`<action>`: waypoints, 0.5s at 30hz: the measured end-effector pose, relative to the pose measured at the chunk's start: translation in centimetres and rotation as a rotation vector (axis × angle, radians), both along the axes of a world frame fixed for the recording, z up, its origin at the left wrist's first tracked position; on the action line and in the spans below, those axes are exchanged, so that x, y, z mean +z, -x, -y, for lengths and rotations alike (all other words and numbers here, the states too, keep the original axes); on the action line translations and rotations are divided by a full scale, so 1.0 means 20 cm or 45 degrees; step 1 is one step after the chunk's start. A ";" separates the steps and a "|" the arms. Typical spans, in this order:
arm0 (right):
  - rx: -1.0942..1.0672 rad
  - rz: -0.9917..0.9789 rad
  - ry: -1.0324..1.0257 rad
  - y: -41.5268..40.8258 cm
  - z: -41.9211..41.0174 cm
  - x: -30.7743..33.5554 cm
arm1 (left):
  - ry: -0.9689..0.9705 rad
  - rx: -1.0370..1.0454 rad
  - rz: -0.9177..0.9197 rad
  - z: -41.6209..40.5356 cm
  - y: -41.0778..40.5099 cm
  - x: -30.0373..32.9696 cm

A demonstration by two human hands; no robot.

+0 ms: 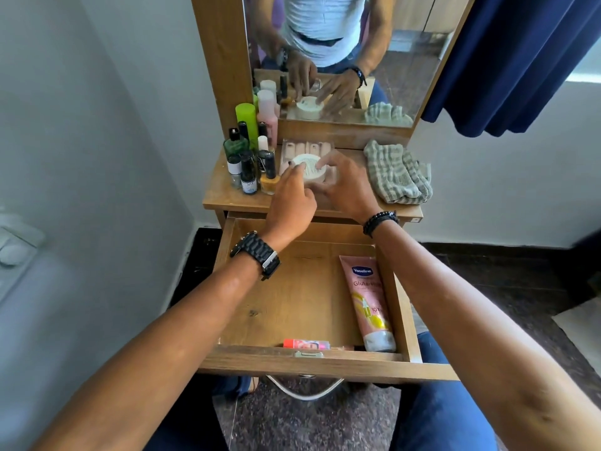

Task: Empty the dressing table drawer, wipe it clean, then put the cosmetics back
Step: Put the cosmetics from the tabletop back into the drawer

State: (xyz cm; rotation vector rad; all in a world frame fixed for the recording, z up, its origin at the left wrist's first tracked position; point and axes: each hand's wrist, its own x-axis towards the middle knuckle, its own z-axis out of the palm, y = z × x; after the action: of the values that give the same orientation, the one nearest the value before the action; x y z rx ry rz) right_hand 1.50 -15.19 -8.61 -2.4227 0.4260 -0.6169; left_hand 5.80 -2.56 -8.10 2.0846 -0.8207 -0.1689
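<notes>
The wooden drawer (292,297) stands pulled open below the dressing table top (224,193). Inside it lie a pink Vaseline tube (369,301) along the right wall and a small red-capped tube (305,345) against the front wall. On the table top, my left hand (291,200) and my right hand (344,187) both hold a round white jar (310,170) from either side, fingers curled round its rim. The jar sits over a clear box of press-on nails (305,148).
Several bottles and nail polishes (250,154) crowd the table's left side. A striped grey-green cloth (398,174) lies crumpled at the right. A mirror (341,60) rises behind, a blue curtain (507,60) hangs at right, and a wall is close on the left.
</notes>
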 end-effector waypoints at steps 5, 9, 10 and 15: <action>-0.002 0.074 -0.059 0.07 0.00 0.00 | 0.085 0.001 -0.039 -0.05 0.00 0.02; 0.027 0.178 -0.142 0.18 -0.05 0.02 | 0.204 -0.022 -0.134 -0.12 0.05 0.04; 0.038 0.194 -0.175 0.22 -0.06 0.01 | 0.229 -0.023 -0.136 -0.15 0.07 0.04; 0.221 0.145 -0.441 0.41 -0.20 -0.06 | 0.106 -0.048 -0.244 -0.34 0.06 0.01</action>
State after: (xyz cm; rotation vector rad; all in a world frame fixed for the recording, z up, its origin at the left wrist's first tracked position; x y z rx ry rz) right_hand -6.76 -11.26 -9.77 -2.0578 0.2484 -0.5511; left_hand 4.56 4.21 -7.80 1.9417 -0.7384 -0.3439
